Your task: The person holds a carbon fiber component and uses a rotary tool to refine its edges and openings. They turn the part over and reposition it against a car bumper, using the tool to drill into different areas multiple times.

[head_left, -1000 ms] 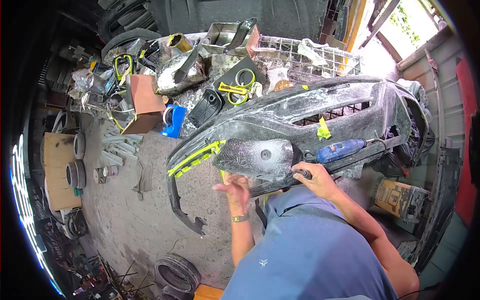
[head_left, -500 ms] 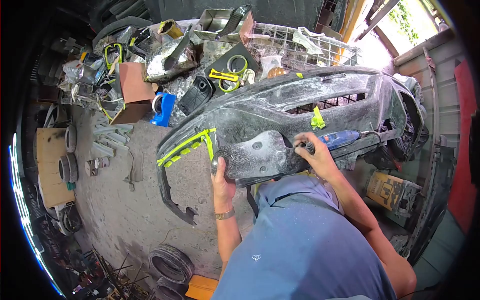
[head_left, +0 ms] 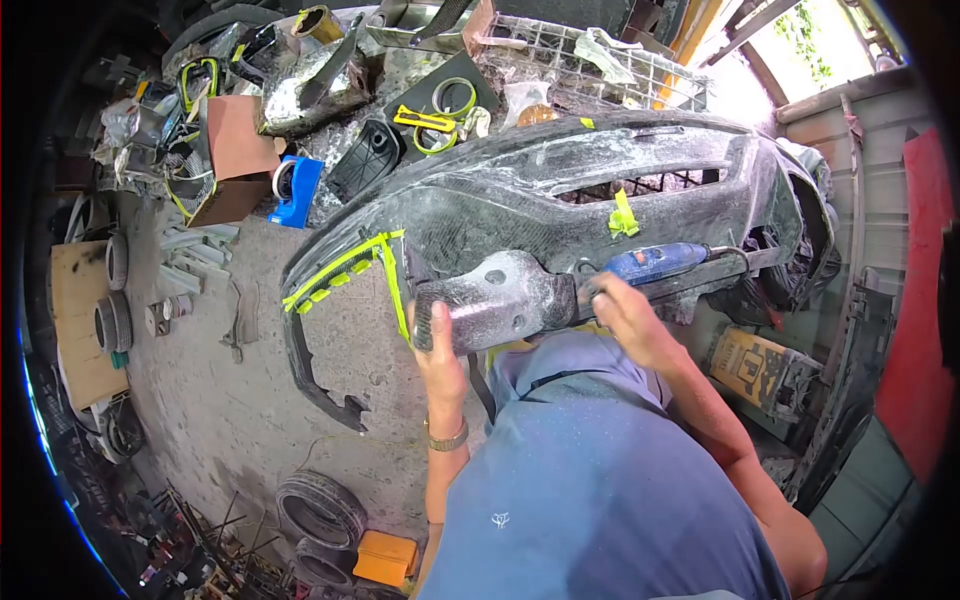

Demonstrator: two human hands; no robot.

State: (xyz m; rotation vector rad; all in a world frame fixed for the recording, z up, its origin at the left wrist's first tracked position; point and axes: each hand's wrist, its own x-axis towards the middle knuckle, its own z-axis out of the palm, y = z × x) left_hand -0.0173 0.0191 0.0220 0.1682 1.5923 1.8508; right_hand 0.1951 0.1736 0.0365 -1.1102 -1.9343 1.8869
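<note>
A carbon-fibre panel with two round recesses, coated in white dust, is held across in front of my waist. My left hand grips its left end, thumb on the upper face and the fingers hidden beneath. At the narrow right end is my right hand, its fingers curled and slightly blurred; what they pinch, if anything, does not show. Just beyond this hand a blue rotary tool lies on a big dusty bumper. Yellow-green tape edges an opening on the bumper's left side.
Behind the bumper are tape rolls, a yellow cutter, a blue tape dispenser and a cardboard box. Tyres and an orange block lie on the floor at lower left. A printed carton stands right.
The view has shifted slightly, so the whole scene sits further left and higher. My right hand's fingers have moved on the panel's right end; my left hand keeps its grip.
</note>
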